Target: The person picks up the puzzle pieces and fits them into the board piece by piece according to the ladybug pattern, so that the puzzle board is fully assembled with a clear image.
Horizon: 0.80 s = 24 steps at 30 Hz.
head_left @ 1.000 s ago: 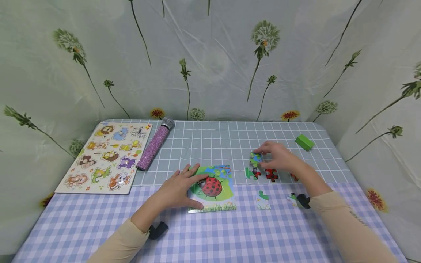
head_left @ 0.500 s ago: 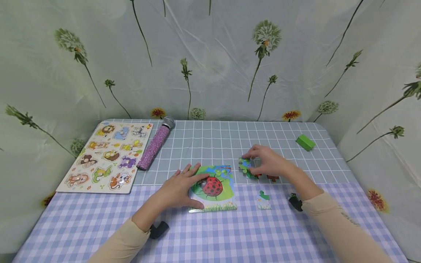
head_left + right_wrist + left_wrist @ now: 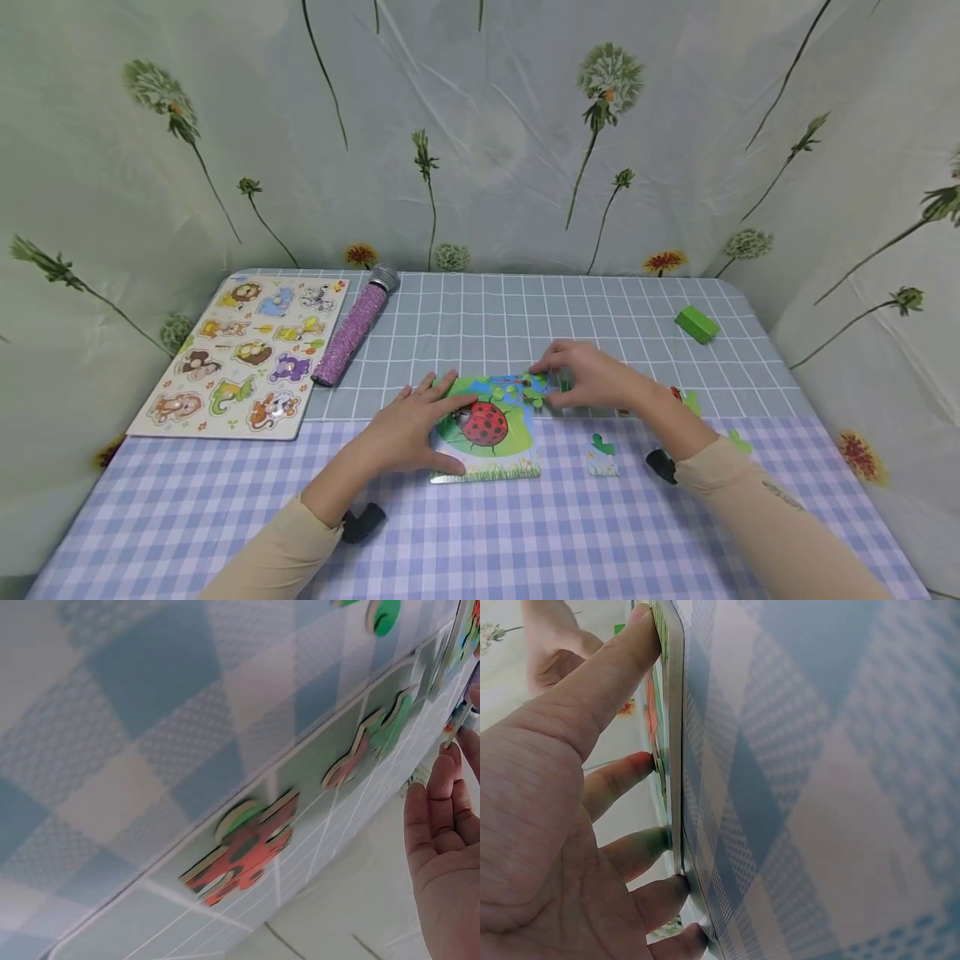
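Observation:
My left hand rests with spread fingers on the left part of a square ladybug picture board; the left wrist view shows its fingertips along the board's edge. Between thumb and fingers, my right hand pinches a blue-and-green jigsaw piece at the board's upper right corner. Whether that piece touches the board I cannot tell. Below the right hand lies a white-and-green jigsaw piece. In the right wrist view, a red spotted piece and a green-and-red piece lie on the grey cloth.
At the left are an animal peg puzzle and a pink glittery microphone. A green block sits at the back right. More jigsaw pieces show beside the right forearm, one of them light green, partly covered.
My right hand has carried the blue-and-green jigsaw piece leftward, from above the loose pieces to the ladybug board's upper right corner. The left hand has stayed in place on the board.

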Available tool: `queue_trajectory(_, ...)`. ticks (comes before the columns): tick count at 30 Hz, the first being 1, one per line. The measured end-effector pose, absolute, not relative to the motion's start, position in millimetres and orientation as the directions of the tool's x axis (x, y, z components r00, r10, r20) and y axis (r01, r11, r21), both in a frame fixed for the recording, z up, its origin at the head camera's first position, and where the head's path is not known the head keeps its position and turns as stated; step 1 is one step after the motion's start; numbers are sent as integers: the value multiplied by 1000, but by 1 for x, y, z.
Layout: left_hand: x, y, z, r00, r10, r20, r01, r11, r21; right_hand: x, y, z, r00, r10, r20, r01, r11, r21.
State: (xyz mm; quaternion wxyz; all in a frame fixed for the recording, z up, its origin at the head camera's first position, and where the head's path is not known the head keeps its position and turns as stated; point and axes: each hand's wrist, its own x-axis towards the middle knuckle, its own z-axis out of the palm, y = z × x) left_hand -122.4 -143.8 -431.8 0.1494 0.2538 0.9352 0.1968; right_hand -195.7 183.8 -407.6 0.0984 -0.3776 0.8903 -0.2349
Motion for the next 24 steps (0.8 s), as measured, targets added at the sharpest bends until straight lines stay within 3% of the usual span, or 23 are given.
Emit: queue_trajectory(24, -122, -144, -431, -828, 532, -178, 409, 789, 459, -198, 150, -411, -628, -775, -68, -667, 581, -466)
